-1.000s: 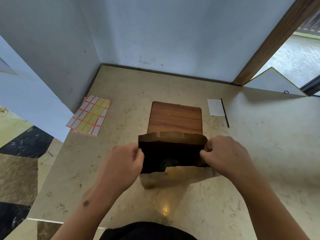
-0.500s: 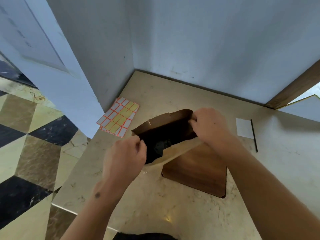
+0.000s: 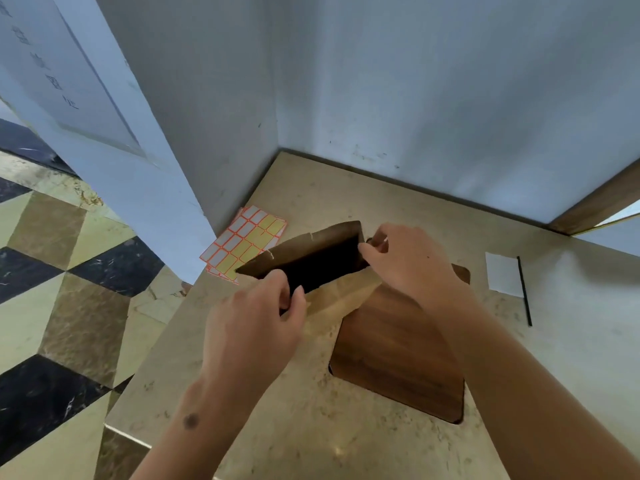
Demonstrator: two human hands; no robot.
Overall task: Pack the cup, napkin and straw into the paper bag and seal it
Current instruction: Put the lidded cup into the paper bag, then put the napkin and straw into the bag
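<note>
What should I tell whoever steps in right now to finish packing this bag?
Left hand pinches the near-left rim of the paper bag; right hand pinches its far-right rim. The mouth is held open, and the inside is too dark to tell whether the cup is in.
Napkin and straw lie on the counter to the right, unpacked.
Sticker sheet lies left of the bag.
Left: napkin and straw in, then seal the bag.
</note>
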